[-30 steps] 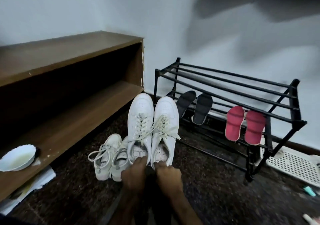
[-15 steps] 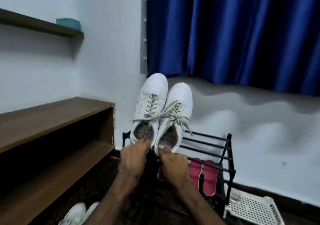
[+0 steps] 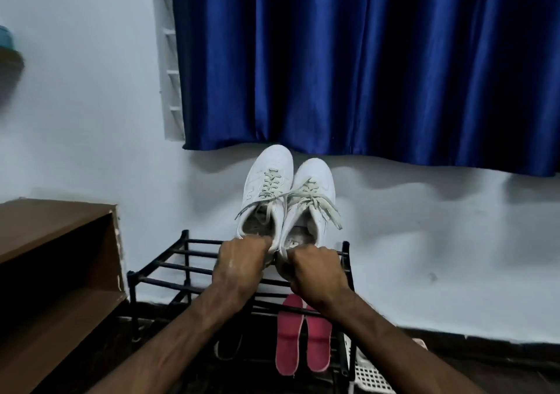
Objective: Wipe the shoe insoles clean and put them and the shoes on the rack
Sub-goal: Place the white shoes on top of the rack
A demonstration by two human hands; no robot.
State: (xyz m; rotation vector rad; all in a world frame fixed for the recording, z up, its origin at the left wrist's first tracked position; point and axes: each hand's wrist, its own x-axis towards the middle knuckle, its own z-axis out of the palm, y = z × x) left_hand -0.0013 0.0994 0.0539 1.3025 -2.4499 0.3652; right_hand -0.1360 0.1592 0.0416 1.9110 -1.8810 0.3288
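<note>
Two large white sneakers are held side by side above the top bars of the black metal shoe rack (image 3: 169, 265), toes pointing at the wall. My left hand (image 3: 241, 265) grips the heel of the left sneaker (image 3: 266, 187). My right hand (image 3: 315, 272) grips the heel of the right sneaker (image 3: 315, 196). Whether the soles touch the bars is hidden. A pair of pink insoles (image 3: 298, 342) leans on the rack's lower tier. Beside them, partly behind my left arm, a dark insole (image 3: 227, 348) shows.
A brown wooden shelf unit (image 3: 57, 242) stands left of the rack. A blue curtain (image 3: 363, 60) hangs on the wall above. A white perforated plastic tray (image 3: 371, 375) lies on the dark floor at the rack's right foot.
Both hands lifted the white sneakers off the floor and carried them up over the rack's top tier. The view swung upward; the small white shoes on the floor left the frame.
</note>
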